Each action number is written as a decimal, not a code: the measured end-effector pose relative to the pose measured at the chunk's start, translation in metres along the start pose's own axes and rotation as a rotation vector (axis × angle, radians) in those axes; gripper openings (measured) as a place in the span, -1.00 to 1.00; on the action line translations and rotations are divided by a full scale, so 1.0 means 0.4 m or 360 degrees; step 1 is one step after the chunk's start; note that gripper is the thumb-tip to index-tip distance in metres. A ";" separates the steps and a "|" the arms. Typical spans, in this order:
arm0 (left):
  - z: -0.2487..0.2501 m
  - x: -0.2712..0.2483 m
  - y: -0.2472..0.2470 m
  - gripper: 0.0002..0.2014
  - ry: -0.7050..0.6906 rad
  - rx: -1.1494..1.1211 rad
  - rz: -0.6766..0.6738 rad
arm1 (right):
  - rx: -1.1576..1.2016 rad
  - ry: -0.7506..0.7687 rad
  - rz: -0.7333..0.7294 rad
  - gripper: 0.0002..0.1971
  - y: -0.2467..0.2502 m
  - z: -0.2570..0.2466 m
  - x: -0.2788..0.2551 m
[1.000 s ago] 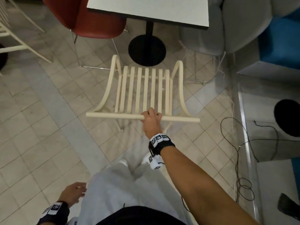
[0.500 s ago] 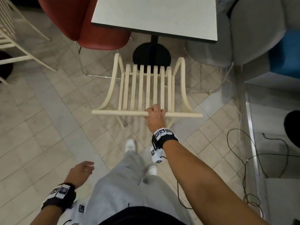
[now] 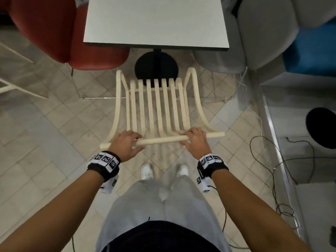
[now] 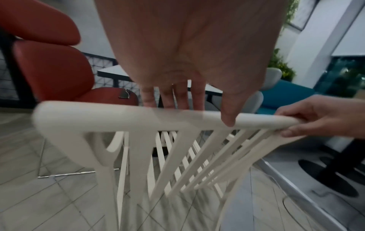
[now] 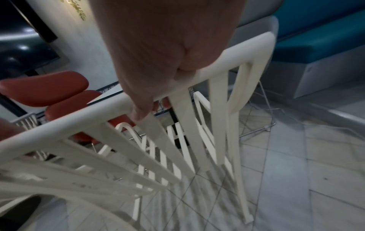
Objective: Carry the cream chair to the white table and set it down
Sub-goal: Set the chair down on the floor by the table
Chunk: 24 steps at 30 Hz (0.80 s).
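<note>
The cream chair [image 3: 163, 140] with slatted seat and back faces the white table [image 3: 156, 24], its seat front near the table's black base [image 3: 156, 68]. My right hand [image 3: 194, 140] grips the top rail toward its right end, fingers curled round it [image 5: 158, 62]. My left hand [image 3: 127, 142] lies over the rail's left part. In the left wrist view its fingers [image 4: 177, 96] reach straight past the rail [image 4: 98, 114] and only the thumb tip touches it. The views are blurred, and I cannot tell whether the chair's legs touch the floor.
A red chair [image 3: 63, 33] stands left of the table and a grey chair [image 3: 254, 33] right of it. A blue bench [image 3: 312, 48] and a raised step [image 3: 272, 124] line the right side. Black cables [image 3: 272, 160] lie on the tiles there. Another cream chair [image 3: 18, 88] stands far left.
The chair and I have moved closer to the table. My left hand has risen from beside my hip to the rail's left part. My right hand still grips the rail.
</note>
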<state>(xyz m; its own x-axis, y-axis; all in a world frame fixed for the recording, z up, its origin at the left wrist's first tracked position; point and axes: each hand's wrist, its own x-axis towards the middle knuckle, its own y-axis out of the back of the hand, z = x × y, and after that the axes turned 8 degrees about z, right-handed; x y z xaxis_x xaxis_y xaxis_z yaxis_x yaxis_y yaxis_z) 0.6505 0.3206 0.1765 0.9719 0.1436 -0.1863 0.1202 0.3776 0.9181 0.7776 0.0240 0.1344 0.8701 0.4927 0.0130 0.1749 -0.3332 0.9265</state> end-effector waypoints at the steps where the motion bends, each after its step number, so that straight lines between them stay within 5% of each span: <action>1: 0.011 0.014 -0.009 -0.50 -0.0008 -0.0032 -0.0055 | -0.0006 0.0001 0.0005 -0.65 0.011 0.025 0.002; 13: 0.050 0.064 -0.025 -0.74 0.0125 -0.0109 -0.0079 | 0.0187 0.0082 0.0081 -0.69 0.030 0.114 0.029; 24: 0.048 0.272 0.041 -0.65 0.0380 -0.0153 0.0009 | 0.0143 -0.0125 -0.0037 -0.83 0.063 0.120 0.233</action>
<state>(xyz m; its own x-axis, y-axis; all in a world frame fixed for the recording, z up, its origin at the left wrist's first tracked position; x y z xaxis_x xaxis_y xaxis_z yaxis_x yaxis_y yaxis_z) 0.7621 0.3247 0.1780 0.8958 0.3535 -0.2693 0.0844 0.4596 0.8841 0.8853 0.0231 0.1408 0.8980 0.4382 -0.0411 0.2333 -0.3949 0.8886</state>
